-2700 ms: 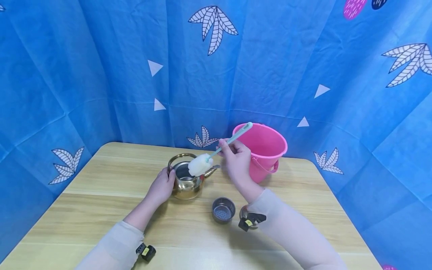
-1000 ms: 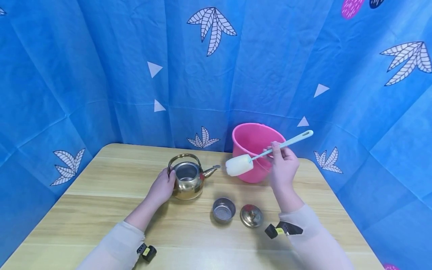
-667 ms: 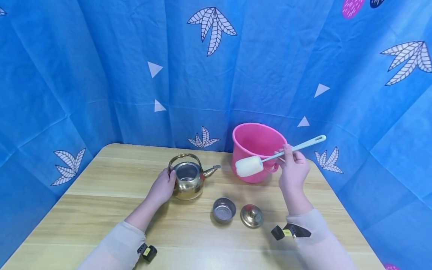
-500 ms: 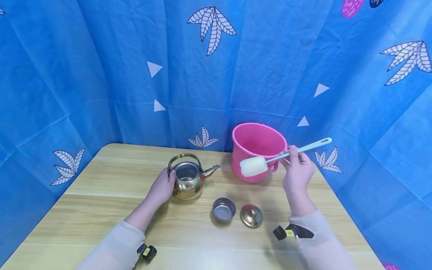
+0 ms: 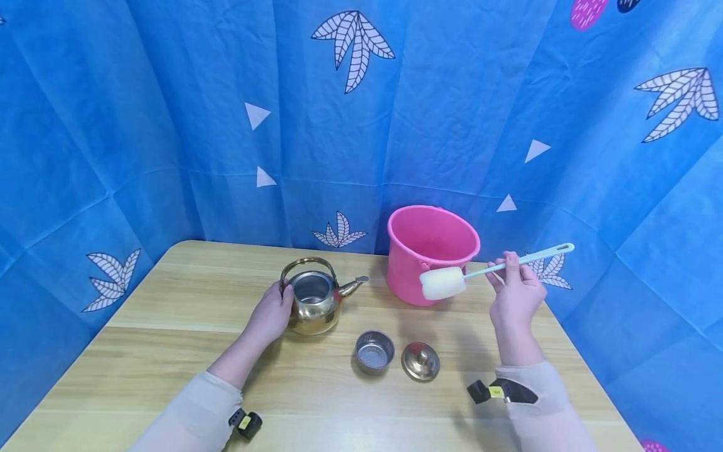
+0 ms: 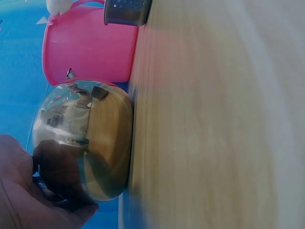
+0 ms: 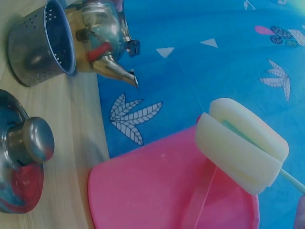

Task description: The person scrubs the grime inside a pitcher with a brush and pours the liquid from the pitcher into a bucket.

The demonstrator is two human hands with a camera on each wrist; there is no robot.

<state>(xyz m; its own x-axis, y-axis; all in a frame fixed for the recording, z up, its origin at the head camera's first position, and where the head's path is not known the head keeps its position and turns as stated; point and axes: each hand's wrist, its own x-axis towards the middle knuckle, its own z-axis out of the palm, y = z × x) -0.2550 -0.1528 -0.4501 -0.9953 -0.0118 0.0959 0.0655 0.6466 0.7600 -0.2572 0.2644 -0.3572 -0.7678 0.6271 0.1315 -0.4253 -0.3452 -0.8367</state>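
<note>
A gold-coloured metal teapot [image 5: 314, 314] stands lidless on the table, its spout pointing right. My left hand [image 5: 273, 314] grips its left side, with the thumb near the rim at the foot of the raised handle. In the left wrist view that hand [image 6: 28, 195] curves against the shiny teapot body [image 6: 86, 138]. My right hand [image 5: 516, 301] pinches the thin pale green handle of a sponge bottle brush [image 5: 443, 284] between thumb and fingers. The brush is held in the air, its white sponge head pointing left and overlapping the pink bucket [image 5: 403, 270] in the head view.
A perforated metal strainer cup [image 5: 375, 353] and the gold teapot lid [image 5: 420, 361], knob up, lie in front of the bucket. The wooden table [image 5: 186, 301] is bordered by a blue patterned curtain [image 5: 226, 125] behind and at both sides.
The right hand has carried the brush from over the teapot's opening rightward past the bucket's front, uncovering the lid. The left hand and teapot have stayed in place.
</note>
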